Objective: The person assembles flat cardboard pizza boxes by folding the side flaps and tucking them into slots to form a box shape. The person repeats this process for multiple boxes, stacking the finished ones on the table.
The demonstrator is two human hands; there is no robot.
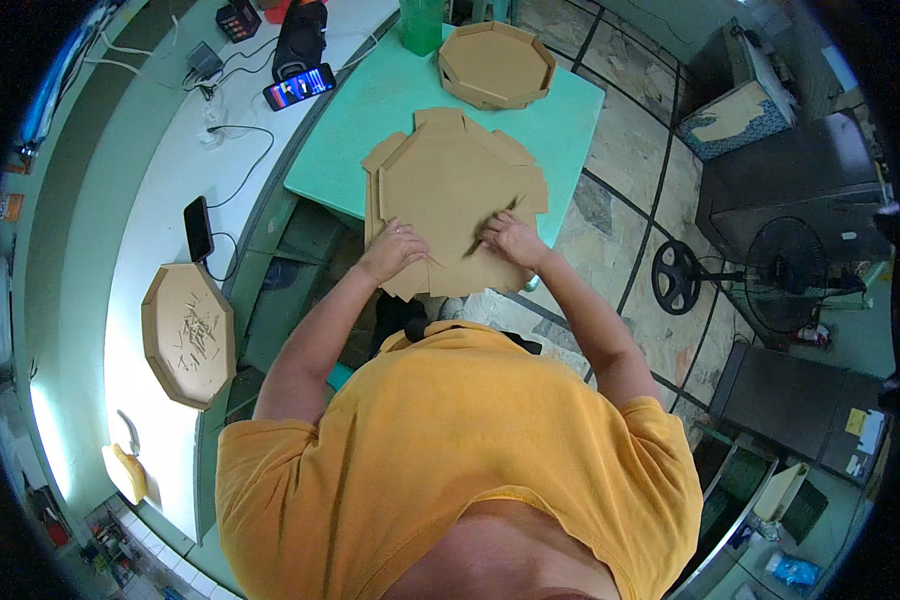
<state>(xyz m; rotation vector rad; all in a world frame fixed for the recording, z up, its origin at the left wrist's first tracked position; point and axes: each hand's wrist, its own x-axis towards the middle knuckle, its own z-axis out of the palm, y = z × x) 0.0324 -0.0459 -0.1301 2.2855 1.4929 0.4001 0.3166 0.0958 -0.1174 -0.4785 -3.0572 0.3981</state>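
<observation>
At the upper centre of the frame, a pale green table (330, 165); on it the flat brown cardboard sheet (445, 185), roughly octagonal, flaps spread outward, lower part running past the table's near edge. Left of frame: octagonal cardboard tray (163, 300). Top centre: second octagonal tray (495, 62), on the table just beyond the sheet. Left hand (395, 250): on the sheet's lower left, fingers loosely bent, most of the sheet above and to the right; cannot tell whether it grips. Right hand (510, 240): on the sheet's lower right, fingers curled, dark blurred streaks (517, 201) beside it; cannot tell whether it grasps anything. Upper left: lit phone (300, 87). Thin dark pieces (200, 335) scattered inside the left-hand tray
</observation>
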